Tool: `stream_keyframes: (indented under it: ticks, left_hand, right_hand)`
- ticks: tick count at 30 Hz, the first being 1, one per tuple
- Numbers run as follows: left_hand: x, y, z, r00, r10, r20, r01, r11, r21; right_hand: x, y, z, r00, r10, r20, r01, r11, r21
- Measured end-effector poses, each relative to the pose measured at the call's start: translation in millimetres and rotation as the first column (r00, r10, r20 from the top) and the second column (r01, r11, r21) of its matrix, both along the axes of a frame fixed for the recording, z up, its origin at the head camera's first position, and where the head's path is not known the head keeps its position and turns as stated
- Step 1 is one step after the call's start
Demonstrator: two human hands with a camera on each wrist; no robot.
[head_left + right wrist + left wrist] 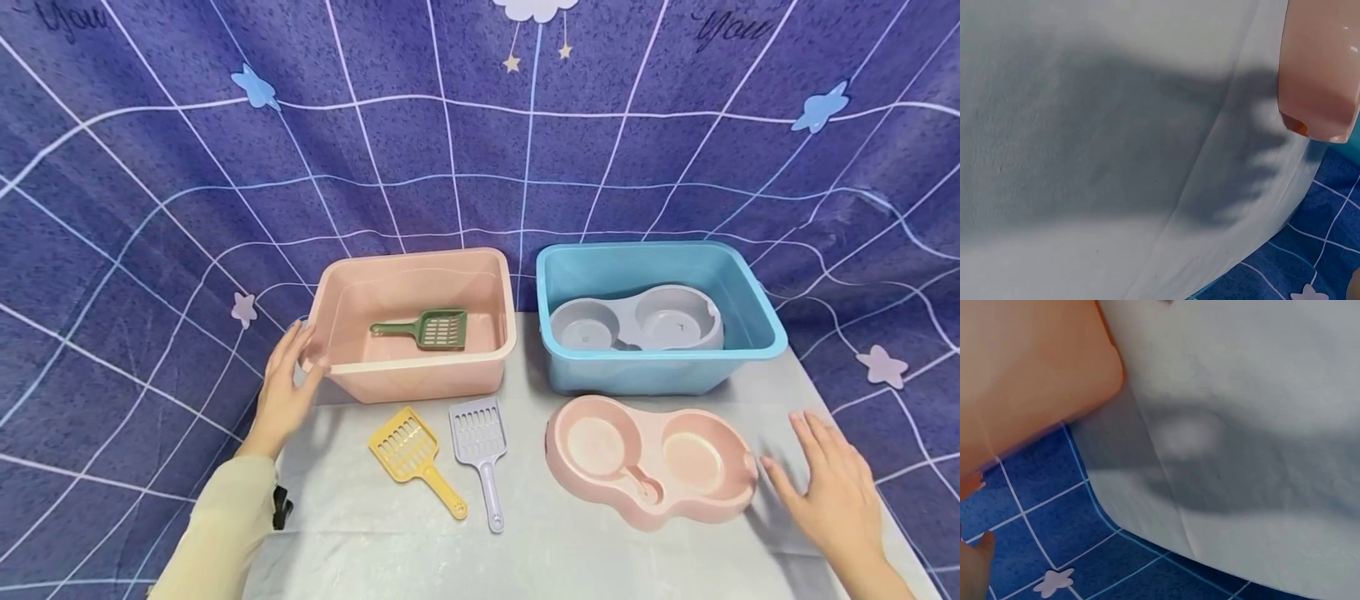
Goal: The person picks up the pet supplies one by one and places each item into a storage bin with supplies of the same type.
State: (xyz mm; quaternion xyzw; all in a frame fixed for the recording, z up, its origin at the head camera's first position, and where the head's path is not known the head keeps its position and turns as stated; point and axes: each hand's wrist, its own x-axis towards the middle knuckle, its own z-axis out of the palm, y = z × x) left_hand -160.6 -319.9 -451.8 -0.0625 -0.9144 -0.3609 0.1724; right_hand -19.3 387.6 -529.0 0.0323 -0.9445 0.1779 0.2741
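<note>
My left hand [283,387] is at the left end of a pink litter box [416,379], fingers extended; whether it touches the rim I cannot tell. A green litter scoop [441,330] lies inside that box. In the left wrist view a bit of the left hand [974,565] shows below the box's corner [1041,375]. My right hand [836,487] hovers with spread fingers right of a pink double pet bowl [648,417], apart from it. The bowl's end [1319,69] also appears in the right wrist view, above the hand's shadow.
A blue litter box [637,371] stands at the back right with a grey double pet bowl [675,317] inside. In front of the pink box lie a yellow scoop [429,475] and a lilac scoop [487,479]. A blue patterned cloth [480,142] hangs behind the table.
</note>
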Motion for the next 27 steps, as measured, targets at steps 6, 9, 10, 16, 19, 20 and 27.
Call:
stream_keyframes:
  ticks: [6, 9, 10, 16, 19, 20, 27]
  left_hand:
    - [-9.1, -2.1, -5.6, 0.999, 0.001, 0.036, -0.003, 0.998, 0.068]
    - [-11.9, -2.7, -8.6, 0.998, -0.003, 0.055, -0.002, 0.996, 0.089]
    - [-12.5, -2.4, -9.4, 0.998, -0.004, 0.061, -0.002, 0.996, 0.093]
    - [-14.1, 1.1, -14.0, 0.998, 0.004, 0.056, -0.008, 0.997, 0.081]
    - [-14.5, 2.4, -14.8, 0.999, 0.016, 0.047, -0.02, 0.997, 0.07]
    - [-14.7, 2.6, -14.9, 0.999, 0.019, 0.043, -0.022, 0.997, 0.071]
    - [-15.5, 3.6, -16.2, 0.999, 0.041, 0.012, -0.041, 0.997, 0.07]
  right_hand:
    - [-1.1, -6.9, -2.5, 0.997, 0.046, -0.061, -0.046, 0.999, 0.008]
    - [-1.4, -10.0, -2.6, 0.994, 0.072, -0.086, -0.072, 0.997, 0.006]
    - [-1.6, -11.0, -2.8, 0.992, 0.081, -0.094, -0.081, 0.997, 0.009]
    - [-0.4, -17.5, -2.3, 0.989, 0.118, -0.087, -0.116, 0.993, 0.025]
    - [0.8, -21.3, -2.4, 0.989, 0.128, -0.078, -0.127, 0.992, 0.022]
    - [1.0, -22.6, -2.3, 0.988, 0.132, -0.075, -0.13, 0.991, 0.021]
    - [1.3, -33.2, -2.2, 0.986, 0.149, -0.07, -0.149, 0.989, 0.014]
